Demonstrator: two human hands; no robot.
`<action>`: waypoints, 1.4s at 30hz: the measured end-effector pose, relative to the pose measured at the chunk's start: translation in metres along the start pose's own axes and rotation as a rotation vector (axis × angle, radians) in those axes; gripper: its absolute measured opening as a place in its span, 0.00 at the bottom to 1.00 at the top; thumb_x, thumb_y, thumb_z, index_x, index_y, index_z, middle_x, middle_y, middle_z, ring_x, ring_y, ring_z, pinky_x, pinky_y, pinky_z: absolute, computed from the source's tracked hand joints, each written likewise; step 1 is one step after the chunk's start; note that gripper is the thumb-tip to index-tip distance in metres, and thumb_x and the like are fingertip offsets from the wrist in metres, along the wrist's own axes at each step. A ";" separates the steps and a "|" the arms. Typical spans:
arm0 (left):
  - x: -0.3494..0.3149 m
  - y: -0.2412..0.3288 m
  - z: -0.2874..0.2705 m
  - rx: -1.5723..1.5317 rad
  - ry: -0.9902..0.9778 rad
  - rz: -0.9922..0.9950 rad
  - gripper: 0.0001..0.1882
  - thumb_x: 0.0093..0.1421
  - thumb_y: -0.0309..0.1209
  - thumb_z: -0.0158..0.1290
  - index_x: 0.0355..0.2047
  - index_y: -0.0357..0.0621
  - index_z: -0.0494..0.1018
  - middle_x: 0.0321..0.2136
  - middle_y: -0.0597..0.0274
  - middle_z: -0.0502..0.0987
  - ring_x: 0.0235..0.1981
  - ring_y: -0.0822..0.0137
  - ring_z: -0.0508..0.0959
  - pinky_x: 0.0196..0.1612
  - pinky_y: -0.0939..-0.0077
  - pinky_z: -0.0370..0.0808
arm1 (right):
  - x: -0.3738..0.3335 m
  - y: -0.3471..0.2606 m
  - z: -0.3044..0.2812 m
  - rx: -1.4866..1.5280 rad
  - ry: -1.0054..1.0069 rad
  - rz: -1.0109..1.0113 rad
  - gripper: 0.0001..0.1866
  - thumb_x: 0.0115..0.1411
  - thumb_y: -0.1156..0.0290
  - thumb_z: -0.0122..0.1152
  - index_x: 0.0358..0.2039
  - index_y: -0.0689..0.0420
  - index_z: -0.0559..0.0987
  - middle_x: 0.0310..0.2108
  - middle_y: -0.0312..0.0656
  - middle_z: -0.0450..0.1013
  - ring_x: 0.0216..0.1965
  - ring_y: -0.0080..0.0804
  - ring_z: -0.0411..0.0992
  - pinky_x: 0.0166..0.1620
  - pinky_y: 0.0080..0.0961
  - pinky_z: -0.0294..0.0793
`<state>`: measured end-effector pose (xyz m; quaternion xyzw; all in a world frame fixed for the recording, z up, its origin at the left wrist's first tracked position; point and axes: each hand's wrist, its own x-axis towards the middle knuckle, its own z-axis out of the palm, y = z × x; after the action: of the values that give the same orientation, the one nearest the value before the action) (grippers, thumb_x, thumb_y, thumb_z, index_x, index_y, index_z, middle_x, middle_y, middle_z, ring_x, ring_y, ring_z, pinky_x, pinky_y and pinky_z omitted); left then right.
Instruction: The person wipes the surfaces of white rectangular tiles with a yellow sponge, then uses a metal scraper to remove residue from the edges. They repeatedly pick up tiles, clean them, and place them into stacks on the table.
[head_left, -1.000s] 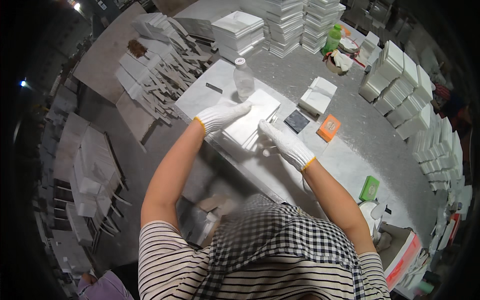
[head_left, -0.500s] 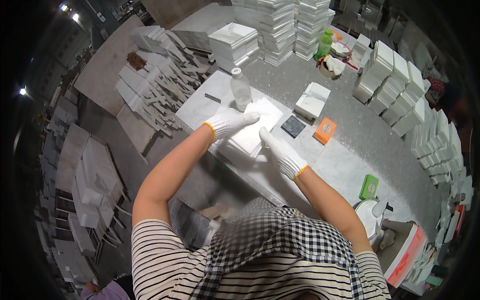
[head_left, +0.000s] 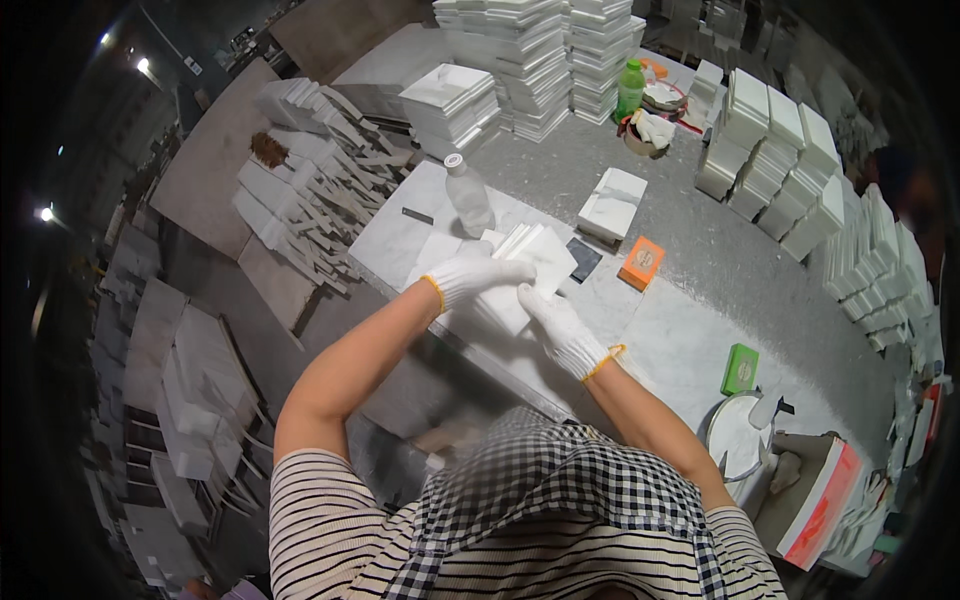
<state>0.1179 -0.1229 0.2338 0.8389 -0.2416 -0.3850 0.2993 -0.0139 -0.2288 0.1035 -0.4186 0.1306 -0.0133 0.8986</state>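
Left side: pile of pale strips, loosely heaped apart from the table. On the table's left end, a dark flat strip lies near a clear bottle; the bottle stands upright just beyond the work, presumably within easy reach.

Left hand, gloved: grip clamped on the near-left side of the white tiles, thumb laid across the top face. Tiles sit mid-table between both hands, slightly fanned; the spread thumb probably keeps the upper ones from sliding. Whether the bundle rests fully on the table: cannot tell.

Right hand, gloved: thumb at the tiles' near edge, likely a counter-support. Fingers hidden below; cannot tell if this grip is closed or merely braced.

Just right of the tiles, a dark square pad lies flat. Beyond it, a veined white block; then an orange block, and farther right a green block, both off to the side, perhaps to keep the working spot uncluttered. Round white tub near the right end.
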 end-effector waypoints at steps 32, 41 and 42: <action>0.020 -0.020 0.162 0.620 0.419 0.326 0.48 0.36 0.45 0.69 0.56 0.36 0.63 0.46 0.48 0.69 0.51 0.47 0.70 0.51 0.51 0.69 | -0.031 -0.021 -0.139 -0.288 0.247 -0.199 0.34 0.77 0.49 0.34 0.72 0.62 0.59 0.73 0.47 0.54 0.72 0.38 0.55 0.72 0.31 0.51; 0.016 -0.047 0.163 0.529 0.482 0.400 0.57 0.33 0.47 0.69 0.62 0.33 0.58 0.50 0.45 0.66 0.53 0.46 0.66 0.54 0.52 0.66 | -0.033 -0.023 -0.141 -0.435 0.122 -0.158 0.37 0.76 0.45 0.30 0.72 0.62 0.59 0.73 0.47 0.54 0.75 0.39 0.48 0.74 0.32 0.43; 0.015 -0.044 0.162 0.571 0.468 0.383 0.57 0.34 0.48 0.69 0.62 0.33 0.58 0.50 0.46 0.66 0.53 0.46 0.66 0.55 0.52 0.66 | -0.033 -0.023 -0.141 -0.464 0.108 -0.168 0.37 0.76 0.45 0.31 0.71 0.62 0.60 0.73 0.48 0.54 0.75 0.39 0.48 0.74 0.32 0.42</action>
<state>0.0067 -0.1528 0.1108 0.8931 -0.4156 -0.0390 0.1678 -0.0790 -0.3452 0.0414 -0.6218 0.1426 -0.0798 0.7659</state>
